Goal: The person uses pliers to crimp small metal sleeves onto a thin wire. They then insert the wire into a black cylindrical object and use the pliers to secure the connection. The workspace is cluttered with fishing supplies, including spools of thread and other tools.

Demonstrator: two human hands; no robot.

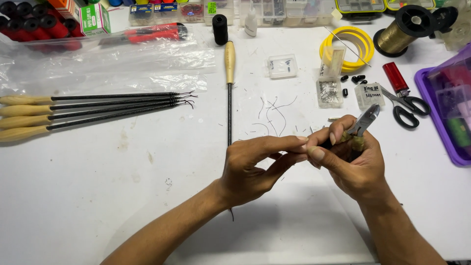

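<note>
My left hand [257,167] pinches the thin dark end of a long rod [229,98] with a pale wooden handle that lies straight away from me on the white table [122,196]. A short black thread hangs below the wrist. My right hand [351,162] grips small pliers [365,119], jaws pointing up and to the right, while its thumb and forefinger meet the left fingertips. What sits between the fingertips is too small to make out.
Several finished wooden-handled rods [93,110] lie at the left beside clear plastic bags [108,64]. Wire offcuts [272,115], small clear boxes [282,66], a black thread spool [220,28], yellow rings [348,46], scissors [407,105], a red lighter [395,77], a gold wire spool [405,32] and a purple tray [449,113] surround them.
</note>
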